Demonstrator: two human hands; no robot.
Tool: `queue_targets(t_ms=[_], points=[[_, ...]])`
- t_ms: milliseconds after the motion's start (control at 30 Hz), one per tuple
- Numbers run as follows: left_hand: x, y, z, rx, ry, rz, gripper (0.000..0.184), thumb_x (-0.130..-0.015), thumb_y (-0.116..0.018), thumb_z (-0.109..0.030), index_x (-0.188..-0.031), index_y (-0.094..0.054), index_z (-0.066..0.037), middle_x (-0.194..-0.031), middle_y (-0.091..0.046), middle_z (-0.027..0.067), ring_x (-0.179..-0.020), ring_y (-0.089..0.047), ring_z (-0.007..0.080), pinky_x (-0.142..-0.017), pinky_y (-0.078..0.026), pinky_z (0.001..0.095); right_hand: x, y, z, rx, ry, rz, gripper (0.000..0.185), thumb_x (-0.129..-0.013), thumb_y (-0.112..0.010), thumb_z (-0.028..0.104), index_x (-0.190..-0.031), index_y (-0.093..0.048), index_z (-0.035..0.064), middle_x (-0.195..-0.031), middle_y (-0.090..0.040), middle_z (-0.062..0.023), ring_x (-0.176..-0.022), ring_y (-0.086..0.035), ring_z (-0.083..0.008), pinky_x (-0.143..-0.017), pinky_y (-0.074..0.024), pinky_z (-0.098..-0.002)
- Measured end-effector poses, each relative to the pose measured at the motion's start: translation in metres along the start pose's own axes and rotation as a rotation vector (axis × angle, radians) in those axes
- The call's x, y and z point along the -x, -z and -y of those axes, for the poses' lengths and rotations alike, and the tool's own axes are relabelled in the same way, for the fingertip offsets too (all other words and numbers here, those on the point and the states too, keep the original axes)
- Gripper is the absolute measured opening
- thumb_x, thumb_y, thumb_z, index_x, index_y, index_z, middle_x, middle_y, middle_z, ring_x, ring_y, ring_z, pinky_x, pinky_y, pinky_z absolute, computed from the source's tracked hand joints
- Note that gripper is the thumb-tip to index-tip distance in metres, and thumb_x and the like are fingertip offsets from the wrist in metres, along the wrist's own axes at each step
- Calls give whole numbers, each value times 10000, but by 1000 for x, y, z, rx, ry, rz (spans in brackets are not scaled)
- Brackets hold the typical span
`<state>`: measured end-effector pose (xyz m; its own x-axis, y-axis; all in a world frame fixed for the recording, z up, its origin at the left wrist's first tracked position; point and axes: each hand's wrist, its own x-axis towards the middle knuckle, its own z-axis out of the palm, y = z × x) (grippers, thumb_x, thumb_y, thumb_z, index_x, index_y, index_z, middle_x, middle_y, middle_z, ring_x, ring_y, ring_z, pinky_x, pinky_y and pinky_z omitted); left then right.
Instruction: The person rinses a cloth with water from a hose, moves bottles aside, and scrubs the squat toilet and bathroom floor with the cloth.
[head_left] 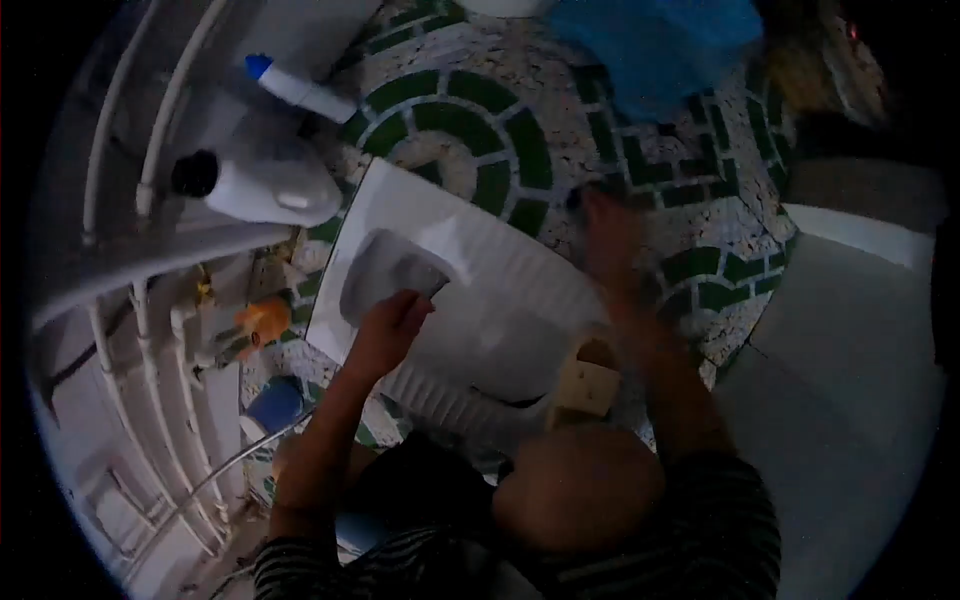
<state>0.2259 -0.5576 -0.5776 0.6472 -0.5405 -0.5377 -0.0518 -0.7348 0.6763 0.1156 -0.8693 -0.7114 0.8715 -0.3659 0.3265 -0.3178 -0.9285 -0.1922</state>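
Observation:
A white squat toilet [520, 260] with ribbed foot rests is set in the tiled floor before me. My left hand [395, 325] is over its basin, beside the grey hollow at the far left end. Its fingers are closed, and a thin dark edge shows at the fingertips; what it belongs to is too dim to name. My right hand [612, 240] is over the floor past the toilet's right edge, smeared by motion. A dark shape lies at its fingertips, and I cannot tell whether it is held. A yellowish slipper [585, 388] is by the toilet's near right edge.
On the left are a white jug with a black cap [275, 182], a white bottle with a blue cap [300, 92], an orange object [264, 320], a blue container [272, 407] and wall pipes [150, 150]. A blue plastic sheet or bag [660, 50] is at the back; a pale ledge [850, 350] stands right.

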Motion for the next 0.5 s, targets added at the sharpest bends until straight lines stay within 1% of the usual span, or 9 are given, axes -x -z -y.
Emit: queue_targets(t_ms=[33, 133, 200, 233, 267, 300, 367, 433, 500], points=[[7, -3, 11, 23, -44, -30, 270, -907, -504, -278, -902, -586, -21, -693, -588, 174, -653, -578, 347, -590, -435, 400, 8, 4, 24, -52, 112, 90, 413, -722, -601, 48, -1128, -572, 113, -1093, -584, -134, -992, -556, -323, -877, -439, -412], [12, -6, 42, 144, -53, -50, 257, -901, -518, -263, -904, -577, -13, -713, -585, 189, -667, -568, 358, -605, -430, 400, -3, 1, 52, -390, 269, 622, 523, -864, -545, 135, -1358, -379, 180, -1381, -383, -82, -1165, -437, -352, -990, -349, -493], [20, 3, 36, 90, 54, 16, 250, -899, -521, -254, -915, -578, -11, -734, -588, 198, -692, -571, 364, -618, -428, 404, -35, -37, 29, -464, 349, 319, 524, -846, -565, 107, -1337, -395, 171, -1361, -397, -76, -1145, -450, -341, -929, -423, -453], [24, 8, 34, 65, 107, 57, 247, -898, -523, -250, -921, -578, -10, -744, -589, 202, -704, -573, 367, -624, -427, 406, -51, -34, 32, -554, 134, 170, 470, -815, -554, 52, -1269, -457, 128, -1260, -472, -111, -1115, -478, -334, -930, -410, -430], [28, 6, 35, 71, 103, 42, 244, -899, -521, -246, -924, -578, -10, -750, -589, 203, -708, -575, 367, -625, -428, 406, -62, -53, 14, -782, -68, 48, 430, -800, -543, 24, -1221, -494, 103, -1202, -513, -130, -1093, -495, -335, -923, -409, -416], [31, 6, 40, 83, 89, 25, 241, -901, -519, -243, -927, -578, -10, -755, -590, 204, -712, -577, 368, -626, -428, 407, -73, -73, -4, -1025, -241, -125, 395, -786, -532, -3, -1173, -531, 77, -1144, -553, -150, -1070, -511, -335, -915, -407, -403], [35, 8, 41, 109, 73, 10, 235, -903, -515, -237, -932, -577, -12, -760, -591, 204, -717, -580, 369, -627, -428, 409, -81, -88, -18, -1008, -435, -58, 367, -784, -521, -2, -1144, -542, 69, -1125, -558, -157, -1050, -515, -344, -892, -418, -401], [42, 22, 28, 116, 72, 30, 229, -906, -510, -233, -937, -576, -16, -757, -591, 201, -719, -582, 371, -626, -429, 412, -103, -23, 23, -192, -480, 329, 371, -778, -522, -4, -1140, -538, 72, -1116, -557, -162, -1039, -514, -349, -881, -421, -405], [46, 28, 30, 152, 26, 34, 222, -908, -509, -230, -936, -576, -20, -765, -592, 201, -726, -584, 368, -629, -430, 409, -47, -49, 45, -550, -91, 59, 383, -774, -521, -12, -1146, -538, 81, -1151, -540, -164, -1048, -513, -342, -869, -433, -410]])
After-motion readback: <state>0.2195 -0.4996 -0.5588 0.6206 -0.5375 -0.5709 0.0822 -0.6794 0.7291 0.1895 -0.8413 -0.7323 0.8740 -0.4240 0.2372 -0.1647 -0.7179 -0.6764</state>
